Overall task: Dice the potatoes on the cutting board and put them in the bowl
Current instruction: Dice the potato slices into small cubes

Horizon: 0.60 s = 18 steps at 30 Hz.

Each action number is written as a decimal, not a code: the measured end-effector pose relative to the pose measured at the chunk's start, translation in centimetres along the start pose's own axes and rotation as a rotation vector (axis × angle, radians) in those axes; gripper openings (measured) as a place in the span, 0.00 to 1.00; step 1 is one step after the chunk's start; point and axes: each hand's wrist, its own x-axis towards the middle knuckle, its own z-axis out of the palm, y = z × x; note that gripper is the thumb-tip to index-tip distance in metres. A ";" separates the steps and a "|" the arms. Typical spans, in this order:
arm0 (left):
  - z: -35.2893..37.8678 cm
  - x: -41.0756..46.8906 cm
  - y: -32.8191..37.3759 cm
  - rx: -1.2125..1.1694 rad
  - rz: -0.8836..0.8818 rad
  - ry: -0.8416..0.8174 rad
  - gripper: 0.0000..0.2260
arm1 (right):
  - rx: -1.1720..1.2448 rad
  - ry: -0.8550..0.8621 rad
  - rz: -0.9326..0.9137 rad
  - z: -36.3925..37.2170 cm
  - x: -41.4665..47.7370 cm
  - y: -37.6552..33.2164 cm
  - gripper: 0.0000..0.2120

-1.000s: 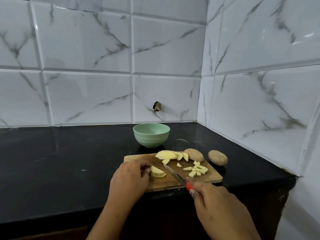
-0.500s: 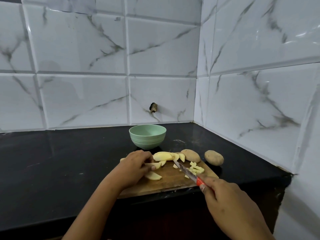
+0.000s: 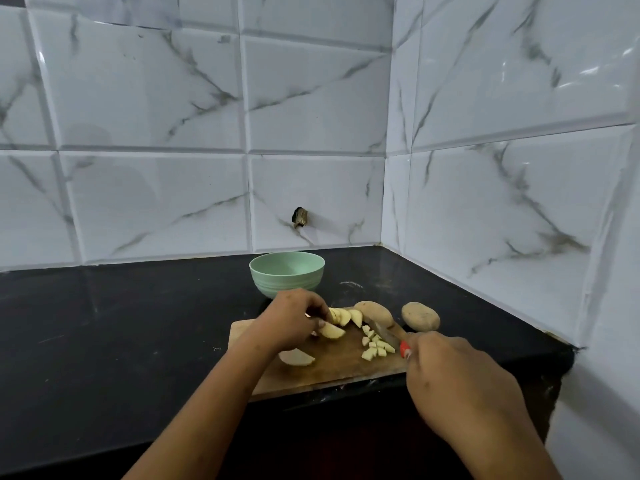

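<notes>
Left hand [image 3: 294,322]: wedge [image 3: 332,331]; right hand [image 3: 460,386]: knife [image 3: 382,333]

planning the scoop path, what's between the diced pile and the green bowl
In the head view, potato wedges on the cutting board and the left hand lie between the diced pile and the green bowl.

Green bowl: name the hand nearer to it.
Left. The left hand is just in front of the green bowl, holding a potato wedge; the right hand is farther, by the cutting board's right edge, gripping the knife.

Potato dice [image 3: 375,347] on cutting board [image 3: 332,370], bowl [image 3: 286,279] behind
</notes>
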 end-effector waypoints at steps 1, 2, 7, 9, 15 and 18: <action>0.3 0.3 0.4 0.011 0.009 0.006 0.07 | 0.005 0.007 0.002 -0.2 -0.1 0.1 0.11; 0.6 0.7 0.7 0.015 0.015 0.015 0.08 | 0.012 0.013 -0.002 -0.4 -0.1 0.2 0.12; 0.9 0.4 0.7 0.016 0.029 0.124 0.12 | 0.115 0.012 -0.081 -0.6 -0.7 0.2 0.15; 0.3 -0.7 -0.2 -0.014 0.004 0.167 0.13 | 0.157 0.013 -0.118 -0.5 -0.9 -0.1 0.15; -1.6 -5.4 -2.9 0.033 -0.138 0.096 0.04 | 0.247 0.010 -0.206 0.5 -1.4 -2.0 0.17; -1.1 -6.8 -3.2 0.063 -0.182 0.066 0.10 | 0.188 -0.018 -0.199 1.4 -1.2 -2.7 0.16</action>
